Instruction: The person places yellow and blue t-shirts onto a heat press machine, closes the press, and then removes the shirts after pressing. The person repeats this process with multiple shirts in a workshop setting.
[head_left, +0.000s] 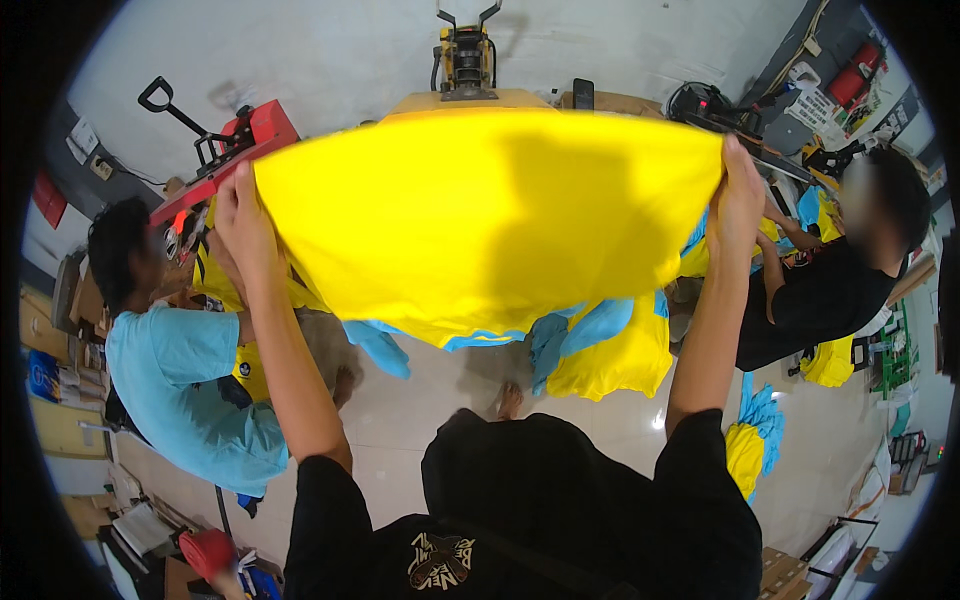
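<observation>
A yellow garment with light blue parts (450, 217) is stretched wide between my two raised hands. My left hand (244, 206) grips its upper left corner, and my right hand (737, 191) grips the upper right corner. The cloth hangs down in front of me, a dark shadow falling across its right half. Behind its top edge stands a yellow heat press (469, 64), whose lower part the cloth hides. More yellow cloth (619, 356) with light blue pieces (600, 326) hangs beyond the garment's lower edge.
At the left, a person in a light blue shirt (187, 390) is beside a red heat press (259, 139). A person in black (825, 300) works at the right among yellow and blue garments. A phone (583, 95) stands by the wall. Yellow and blue garments (744, 457) lie low at the right.
</observation>
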